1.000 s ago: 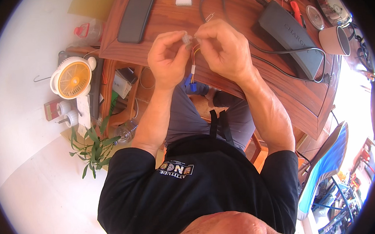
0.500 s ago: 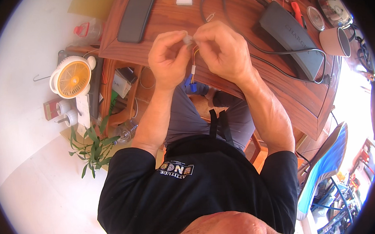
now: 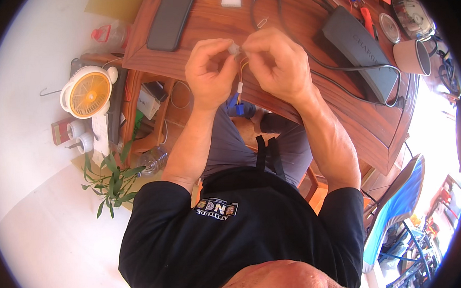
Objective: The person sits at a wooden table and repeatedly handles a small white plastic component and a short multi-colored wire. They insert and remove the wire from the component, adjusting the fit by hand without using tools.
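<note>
My left hand (image 3: 208,74) pinches a small whitish plug connector (image 3: 234,49) between thumb and forefinger, above the near edge of the wooden table. Close beside it, my right hand (image 3: 277,63) is pinched at the end of thin coloured wires (image 3: 244,70) by the connector; the fingertips hide exactly where they grip. The wires hang down between the hands, through a small white sleeve (image 3: 240,87), to a blue connector (image 3: 239,109) dangling over my lap.
On the wooden table (image 3: 219,24) lie a dark phone-like slab (image 3: 172,22), a white block (image 3: 231,1), a small metal pin (image 3: 262,22) and a black charger box (image 3: 358,54) with its cable. A cup (image 3: 412,57) stands right. A fan (image 3: 90,94) and plant (image 3: 112,181) are at left.
Both hands stay pinched near each other, with a slightly wider gap between their fingertips. The dangling wires and blue connector shift slightly. The whole view has moved a little.
</note>
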### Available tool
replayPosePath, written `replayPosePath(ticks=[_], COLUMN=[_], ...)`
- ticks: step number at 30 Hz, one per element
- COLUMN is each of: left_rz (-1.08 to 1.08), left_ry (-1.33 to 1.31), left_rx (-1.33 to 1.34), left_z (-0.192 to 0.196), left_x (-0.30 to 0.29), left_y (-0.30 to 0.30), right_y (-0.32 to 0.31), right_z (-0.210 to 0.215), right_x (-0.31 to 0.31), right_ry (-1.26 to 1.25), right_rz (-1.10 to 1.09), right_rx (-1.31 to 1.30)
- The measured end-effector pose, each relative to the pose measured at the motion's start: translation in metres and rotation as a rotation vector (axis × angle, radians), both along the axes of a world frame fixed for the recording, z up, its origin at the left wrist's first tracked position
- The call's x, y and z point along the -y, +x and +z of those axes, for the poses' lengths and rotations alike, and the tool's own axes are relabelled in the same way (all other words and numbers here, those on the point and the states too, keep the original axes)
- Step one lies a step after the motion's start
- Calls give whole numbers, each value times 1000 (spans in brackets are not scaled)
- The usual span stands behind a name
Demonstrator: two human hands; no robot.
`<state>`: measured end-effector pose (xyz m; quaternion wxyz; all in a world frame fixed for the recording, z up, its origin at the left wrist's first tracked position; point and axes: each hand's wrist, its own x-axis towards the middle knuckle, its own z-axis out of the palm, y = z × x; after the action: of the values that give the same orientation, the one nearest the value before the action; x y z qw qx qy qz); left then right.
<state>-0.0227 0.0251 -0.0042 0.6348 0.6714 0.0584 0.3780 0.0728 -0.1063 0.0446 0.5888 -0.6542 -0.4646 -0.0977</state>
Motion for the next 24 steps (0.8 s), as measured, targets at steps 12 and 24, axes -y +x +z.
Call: replayPosePath(ticks=[12, 24], left_rz=[-21, -38], left_ry=[182, 3], left_rx=[-59, -26], left_z=[4, 5], left_x=[-4, 1], left_y=[-3, 0], right_y=[-2, -7], right_z=[-2, -3], right_x=[-1, -2], right_ry=[-15, -48], right_rz=[-43, -74], right_rx=[100, 199])
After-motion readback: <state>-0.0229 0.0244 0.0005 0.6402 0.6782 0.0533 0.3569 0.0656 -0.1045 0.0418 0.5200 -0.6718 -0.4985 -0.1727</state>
